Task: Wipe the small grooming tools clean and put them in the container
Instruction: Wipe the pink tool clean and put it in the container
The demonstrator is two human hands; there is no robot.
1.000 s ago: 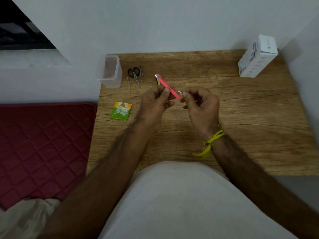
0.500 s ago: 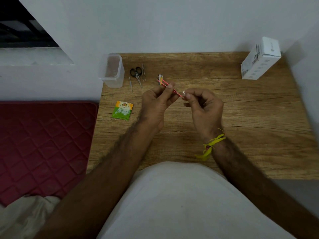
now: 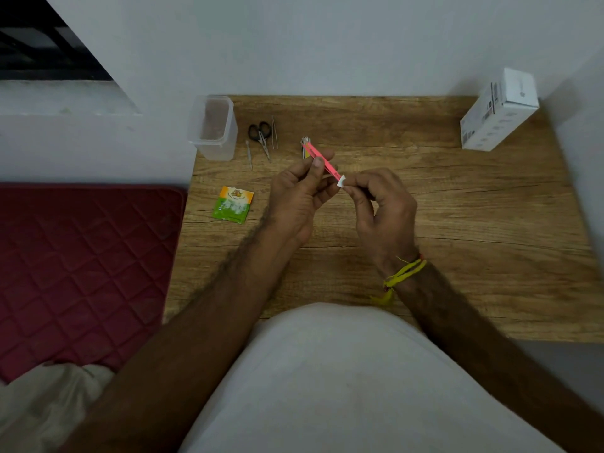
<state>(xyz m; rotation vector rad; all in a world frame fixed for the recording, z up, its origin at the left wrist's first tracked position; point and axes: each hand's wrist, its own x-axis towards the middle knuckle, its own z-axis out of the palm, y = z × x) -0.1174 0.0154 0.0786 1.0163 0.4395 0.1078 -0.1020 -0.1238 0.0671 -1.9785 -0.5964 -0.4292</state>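
My left hand (image 3: pixel 299 194) pinches a slim pink tool (image 3: pixel 322 161) above the wooden table (image 3: pixel 457 223). My right hand (image 3: pixel 382 207) presses a small white wipe (image 3: pixel 341 181) against the tool's near end. Just behind the pink tool lies a small bundle of thin tools (image 3: pixel 305 147). Black-handled scissors (image 3: pixel 261 134) and two thin metal tools, one (image 3: pixel 249 153) left of the scissors and one (image 3: pixel 274 135) right of them, lie at the back left. Next to them stands a clear plastic container (image 3: pixel 214 125), open on top.
A green and orange sachet (image 3: pixel 232 205) lies on the table's left side. A white carton (image 3: pixel 496 111) stands at the back right corner against the wall. A dark red quilted mat (image 3: pixel 75 269) is on the floor to the left.
The wipe in my right hand has slid along the pink tool toward its near end. The pink tool has been turned a little in my left hand. The view has shifted slightly.
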